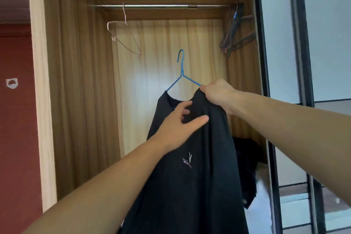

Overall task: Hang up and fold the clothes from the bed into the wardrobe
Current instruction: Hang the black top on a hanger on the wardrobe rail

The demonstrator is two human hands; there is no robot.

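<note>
Both bare arms reach forward and up. The right hand [218, 95], raised higher, is closed, its fingers [204, 87] pinching the shirt [190, 176] at the shoulder. The left hand [178, 123] is spread, fingers straight, thumb out, touching the shirt below the collar.

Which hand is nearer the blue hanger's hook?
The right hand. It grips the shirt at the shoulder, on the blue hanger's right arm just below the hook. The left hand lies lower, on the shirt's chest below the collar.
</note>
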